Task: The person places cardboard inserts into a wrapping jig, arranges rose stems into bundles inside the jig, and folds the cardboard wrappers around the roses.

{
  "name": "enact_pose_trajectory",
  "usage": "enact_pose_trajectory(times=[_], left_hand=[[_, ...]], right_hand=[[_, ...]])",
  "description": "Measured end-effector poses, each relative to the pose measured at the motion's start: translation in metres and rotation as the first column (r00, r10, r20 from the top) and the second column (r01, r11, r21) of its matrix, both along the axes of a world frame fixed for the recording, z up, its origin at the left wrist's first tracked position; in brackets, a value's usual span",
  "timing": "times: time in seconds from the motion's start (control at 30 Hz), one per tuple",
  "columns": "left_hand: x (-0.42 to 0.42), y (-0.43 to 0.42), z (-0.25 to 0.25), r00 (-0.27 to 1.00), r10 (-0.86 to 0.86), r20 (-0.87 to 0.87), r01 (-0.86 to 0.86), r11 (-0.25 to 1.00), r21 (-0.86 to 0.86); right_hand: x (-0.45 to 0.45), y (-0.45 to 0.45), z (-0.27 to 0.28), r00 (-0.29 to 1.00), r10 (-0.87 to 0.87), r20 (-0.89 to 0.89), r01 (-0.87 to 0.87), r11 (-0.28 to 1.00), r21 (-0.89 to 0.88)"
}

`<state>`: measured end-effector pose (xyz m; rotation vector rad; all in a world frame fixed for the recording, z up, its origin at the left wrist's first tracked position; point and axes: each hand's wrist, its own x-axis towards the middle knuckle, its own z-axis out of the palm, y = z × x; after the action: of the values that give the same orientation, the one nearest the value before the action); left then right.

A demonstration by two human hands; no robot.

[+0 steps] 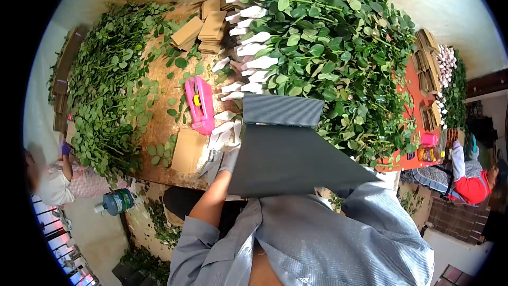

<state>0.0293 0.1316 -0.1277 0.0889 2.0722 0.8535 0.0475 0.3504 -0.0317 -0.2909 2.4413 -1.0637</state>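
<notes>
My left hand (228,161), in a pale glove, is at the table's front edge, partly covered by a dark panel (296,161) with a ribbed grey strip. Its fingers do not show clearly. Just left of it is a thin grey item (210,164), too unclear to name. White net sleeves (223,128) lie right above the hand. My right hand is hidden behind the panel; only the grey right sleeve (370,204) shows. Near my left hand are a flat piece of cardboard (188,151) and a bright pink stapler-like tool (200,106) with a yellow part.
Leafy stems with white-netted heads (333,47) pile high ahead and right. More stems (111,79) lie left. Cardboard stacks (211,29) stand at the back. People sit at far left (58,182) and far right (471,188). A water jug (117,202) is lower left.
</notes>
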Motion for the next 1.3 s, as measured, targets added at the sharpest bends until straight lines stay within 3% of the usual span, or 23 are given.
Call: enact_pose_trajectory(times=[0.03,0.1,0.17,0.23,0.37,0.47,0.5,0.53,0.6,0.63,0.7,0.73,0.77,0.83,0.9,0.93,1.0,1.03,1.07,1.13,1.2,1.27,1.3], left_hand=[[0.003,0.003,0.019,1.000,0.002,0.001,-0.002,1.000,-0.004],[0.019,0.013,0.069,0.961,-0.014,-0.276,-0.043,0.979,-0.199],[-0.007,-0.006,0.041,0.936,-0.284,-0.207,0.221,0.934,-0.281],[-0.013,0.000,0.086,0.854,-0.407,-0.323,0.314,0.899,-0.304],[-0.034,0.044,0.191,0.530,-0.444,-0.723,0.440,0.872,-0.214],[-0.055,0.084,0.222,0.346,-0.394,-0.851,0.563,0.813,-0.147],[-0.068,0.101,0.221,0.351,-0.349,-0.869,0.630,0.774,-0.056],[-0.076,0.106,0.208,0.366,-0.437,-0.822,0.672,0.735,-0.091],[-0.091,0.124,0.192,0.608,-0.616,-0.501,0.699,0.714,-0.030],[-0.100,0.133,0.190,0.592,-0.630,-0.503,0.716,0.697,-0.031],[-0.120,0.155,0.187,0.565,-0.803,-0.191,0.807,0.586,-0.076],[-0.130,0.167,0.189,0.579,-0.815,-0.028,0.815,0.579,0.003],[-0.133,0.170,0.183,0.596,-0.803,-0.036,0.803,0.595,0.033],[-0.142,0.169,0.162,0.595,-0.802,-0.042,0.803,0.592,0.065],[-0.151,0.159,0.137,0.681,-0.730,0.050,0.715,0.678,0.167],[-0.142,0.149,0.112,0.861,-0.502,0.084,0.459,0.836,0.300],[-0.139,0.147,0.106,0.837,-0.542,-0.075,0.545,0.817,0.188],[-0.130,0.159,0.143,0.735,-0.591,-0.331,0.646,0.759,0.079],[-0.125,0.163,0.154,0.728,-0.600,-0.331,0.655,0.751,0.080],[-0.119,0.166,0.165,0.747,-0.442,-0.497,0.460,0.883,-0.093],[-0.122,0.165,0.167,0.722,-0.441,-0.532,0.451,0.884,-0.122],[-0.118,0.173,0.193,0.151,-0.494,-0.856,0.540,0.767,-0.347],[-0.117,0.175,0.194,0.081,-0.513,-0.855,0.529,0.749,-0.399]], right_hand=[[0.003,0.001,0.002,1.000,-0.004,-0.012,0.005,1.000,0.027],[0.003,0.000,0.006,0.999,-0.007,-0.045,0.011,0.995,0.096],[0.001,0.000,0.008,0.998,-0.012,-0.067,0.021,0.991,0.135],[-0.001,0.002,0.009,0.997,-0.023,-0.078,0.035,0.987,0.156],[-0.005,0.001,0.008,0.994,-0.056,-0.098,0.073,0.981,0.177],[-0.005,-0.002,0.005,0.987,-0.084,-0.137,0.111,0.972,0.205],[-0.005,-0.001,0.003,0.981,-0.096,-0.166,0.131,0.968,0.212],[-0.001,-0.003,-0.003,0.955,-0.108,-0.276,0.176,0.956,0.235],[-0.006,-0.003,-0.013,0.991,-0.019,-0.135,0.058,0.954,0.294],[-0.005,-0.005,-0.014,0.990,-0.043,-0.137,0.082,0.952,0.295],[-0.001,-0.006,-0.009,0.918,0.317,-0.238,-0.128,0.806,0.578],[-0.001,-0.004,0.006,0.971,0.201,-0.132,-0.109,0.857,0.504],[0.001,-0.005,0.009,0.971,0.129,-0.201,-0.011,0.866,0.500],[0.002,0.001,0.023,0.931,0.266,-0.249,-0.069,0.799,0.597],[0.000,0.001,0.016,0.943,0.239,-0.231,-0.070,0.821,0.566],[0.000,0.000,0.012,0.949,0.231,-0.214,-0.086,0.844,0.530],[0.003,-0.001,0.008,0.928,0.213,-0.305,-0.010,0.834,0.551],[0.003,-0.001,0.008,0.938,0.194,-0.288,-0.005,0.837,0.547],[0.006,-0.003,0.007,0.947,0.179,-0.268,-0.005,0.840,0.542],[0.008,-0.003,0.001,0.915,0.152,-0.374,0.065,0.858,0.510],[0.007,-0.005,0.000,0.916,0.161,-0.368,0.069,0.840,0.538],[0.006,-0.004,-0.002,0.912,0.161,-0.377,0.074,0.840,0.538],[0.006,-0.004,-0.001,0.912,0.169,-0.374,0.066,0.840,0.538]])
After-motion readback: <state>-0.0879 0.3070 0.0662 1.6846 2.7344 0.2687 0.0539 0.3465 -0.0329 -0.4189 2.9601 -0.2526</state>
